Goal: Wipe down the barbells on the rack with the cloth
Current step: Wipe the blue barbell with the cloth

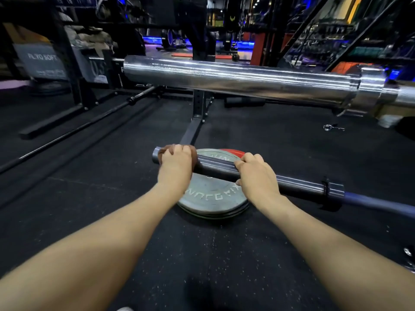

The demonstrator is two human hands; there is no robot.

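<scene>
1. Sleeve [215, 163] of the lower barbell was the thing in hand: it lay low, just above a stack of plates [213, 198] on the floor [89, 209], its long axis running from the free end at the left, down and away to the right, where a collar [332, 190] met the thin shaft [381, 204].

2. Left hand [176, 163] sat at the free end, its grip curled over the top of the sleeve with a brown cloth [161, 153] bunched under the fingers; only a short stub of bare metal showed beyond it to the left.

3. Right hand [256, 176] held the same sleeve further right, grip closed round the bare metal, apparently steadying it.

4. Between the two hands lay a stretch of exposed sleeve; beyond the right hand more sleeve ran on to the collar.

5. Judgement: the cloth hand was at the far left limit, so the remaining surface lay to its right, along the axis. A stroke that way would meet the right hand, which was the nearer one to the collar and would need to shift or lift off.

6. A second, bright sleeve [235, 79] hung higher and nearer the camera, roughly parallel, well apart from both hands and untouched at this moment.

7. Whether the lower sleeve touched the plates could not be told.
</scene>
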